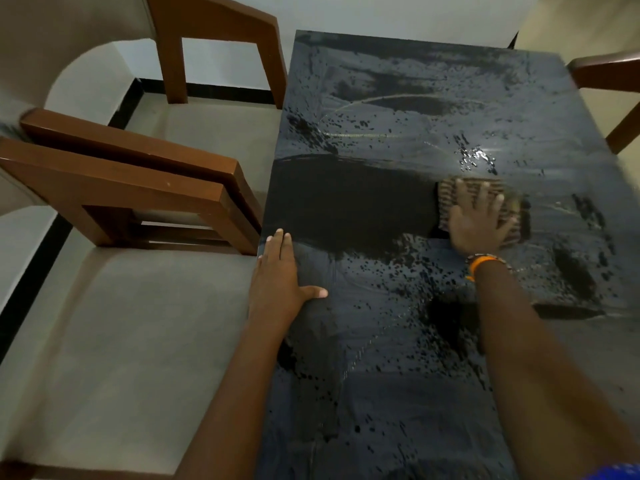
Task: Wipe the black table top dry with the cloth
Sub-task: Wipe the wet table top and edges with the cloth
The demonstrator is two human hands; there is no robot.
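Cloth (483,207), striped brown, lies flat on the right half of the black table (398,341), pinned under the right hand (479,221), whose spread, straight fingers press down on it. Left of the cloth runs a dark streak-free band; droplets and wet smears cover the top elsewhere. Left hand (280,278) rests flat and relaxed on the table's left edge, holding nothing. An orange band (481,263) circles the right wrist. Wooden chairs (138,188) stand just beside the table's left side.

Showing: one black table top (398,341), one striped cloth (450,195), two hands, three wooden chairs, one orange wristband (479,263).
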